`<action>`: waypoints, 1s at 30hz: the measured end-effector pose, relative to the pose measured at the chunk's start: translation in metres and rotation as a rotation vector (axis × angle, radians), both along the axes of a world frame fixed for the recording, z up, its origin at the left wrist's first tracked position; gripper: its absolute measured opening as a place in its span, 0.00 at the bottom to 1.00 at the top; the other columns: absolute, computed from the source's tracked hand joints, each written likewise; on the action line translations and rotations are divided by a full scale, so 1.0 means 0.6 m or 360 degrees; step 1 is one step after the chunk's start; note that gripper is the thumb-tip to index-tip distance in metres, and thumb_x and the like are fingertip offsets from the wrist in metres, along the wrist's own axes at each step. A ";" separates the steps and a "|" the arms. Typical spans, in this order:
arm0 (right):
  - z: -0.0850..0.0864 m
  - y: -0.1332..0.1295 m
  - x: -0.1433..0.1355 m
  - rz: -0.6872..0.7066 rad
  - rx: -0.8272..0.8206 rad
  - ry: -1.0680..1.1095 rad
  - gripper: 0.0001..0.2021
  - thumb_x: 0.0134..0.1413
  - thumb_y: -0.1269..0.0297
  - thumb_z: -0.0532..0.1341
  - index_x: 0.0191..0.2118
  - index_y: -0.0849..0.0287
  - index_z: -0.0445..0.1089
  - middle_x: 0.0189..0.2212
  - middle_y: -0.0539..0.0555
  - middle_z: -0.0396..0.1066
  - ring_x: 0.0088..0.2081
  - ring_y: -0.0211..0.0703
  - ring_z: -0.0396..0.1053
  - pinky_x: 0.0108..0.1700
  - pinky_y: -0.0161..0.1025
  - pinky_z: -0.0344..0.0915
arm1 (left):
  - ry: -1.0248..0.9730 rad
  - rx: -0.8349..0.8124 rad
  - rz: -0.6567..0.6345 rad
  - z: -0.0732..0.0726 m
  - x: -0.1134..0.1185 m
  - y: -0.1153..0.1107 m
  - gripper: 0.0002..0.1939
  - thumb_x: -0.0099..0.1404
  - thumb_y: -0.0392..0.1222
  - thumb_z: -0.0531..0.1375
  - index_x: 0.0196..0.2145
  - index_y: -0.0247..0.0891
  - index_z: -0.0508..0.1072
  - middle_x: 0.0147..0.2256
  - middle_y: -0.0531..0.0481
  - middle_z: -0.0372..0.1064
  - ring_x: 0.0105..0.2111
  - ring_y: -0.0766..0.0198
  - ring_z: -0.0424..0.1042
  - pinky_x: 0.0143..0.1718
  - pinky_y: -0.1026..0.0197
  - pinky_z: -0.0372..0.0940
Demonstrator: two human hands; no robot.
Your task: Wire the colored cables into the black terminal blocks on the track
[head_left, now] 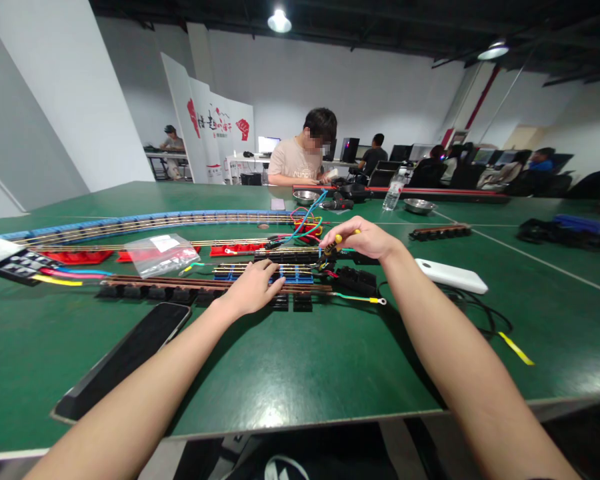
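Note:
My left hand (253, 288) lies with its fingers spread on a row of conductor rails in blue holders (295, 272) and brown rails in black holders (180, 287). My right hand (367, 240) is closed round a hand tool with yellow-and-black grips (339, 239); its exact kind is hard to make out. The tool points down at the right ends of the rails, near a black connector block (356, 280) with red wires. A yellow-green wire (357, 298) with a ring terminal sticks out below. Blue, red and green wires (305, 223) rise behind the tool.
On the green table (290, 373) are a phone (125, 357), a plastic bag (163, 257), a white device (453, 275), black cable (480, 310), a water bottle (394, 190) and metal bowls (420, 206). A long blue rail (180, 220) curves behind. Another person (297, 160) sits opposite.

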State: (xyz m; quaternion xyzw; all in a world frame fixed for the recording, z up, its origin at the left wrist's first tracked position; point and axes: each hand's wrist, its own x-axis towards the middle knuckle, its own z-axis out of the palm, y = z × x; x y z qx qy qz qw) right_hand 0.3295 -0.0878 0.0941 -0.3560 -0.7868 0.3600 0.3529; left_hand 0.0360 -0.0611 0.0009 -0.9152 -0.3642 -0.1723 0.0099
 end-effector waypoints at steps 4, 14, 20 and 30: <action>0.000 0.001 -0.006 0.0009 -0.0036 0.0034 0.15 0.42 0.75 0.61 0.36 0.58 0.81 0.37 0.53 0.79 0.39 0.43 0.72 0.41 0.38 0.66 | 0.0007 -0.0025 -0.0003 0.002 0.000 -0.001 0.23 0.73 0.50 0.47 0.54 0.32 0.68 0.53 0.36 0.67 0.55 0.50 0.66 0.59 0.46 0.58; -0.003 -0.001 -0.049 -0.0032 -0.0046 0.0340 0.12 0.48 0.67 0.65 0.42 0.57 0.72 0.36 0.51 0.71 0.37 0.39 0.68 0.39 0.37 0.64 | 0.0003 -0.0042 0.0013 0.003 0.002 -0.004 0.23 0.73 0.50 0.47 0.54 0.30 0.68 0.54 0.34 0.66 0.56 0.48 0.65 0.59 0.44 0.58; -0.022 0.016 -0.067 -0.0339 0.0231 0.0204 0.07 0.45 0.70 0.60 0.34 0.57 0.65 0.30 0.48 0.65 0.32 0.38 0.63 0.37 0.38 0.60 | -0.0010 -0.0016 0.0006 0.001 0.002 -0.003 0.23 0.73 0.50 0.47 0.54 0.31 0.68 0.53 0.35 0.67 0.56 0.49 0.65 0.59 0.44 0.58; -0.019 0.020 -0.058 -0.0873 0.0736 -0.0218 0.05 0.41 0.69 0.54 0.29 0.57 0.64 0.33 0.51 0.62 0.33 0.42 0.61 0.40 0.42 0.60 | 0.0018 -0.0014 -0.0001 0.003 0.002 -0.005 0.22 0.73 0.50 0.46 0.52 0.32 0.68 0.52 0.36 0.67 0.55 0.49 0.65 0.59 0.45 0.58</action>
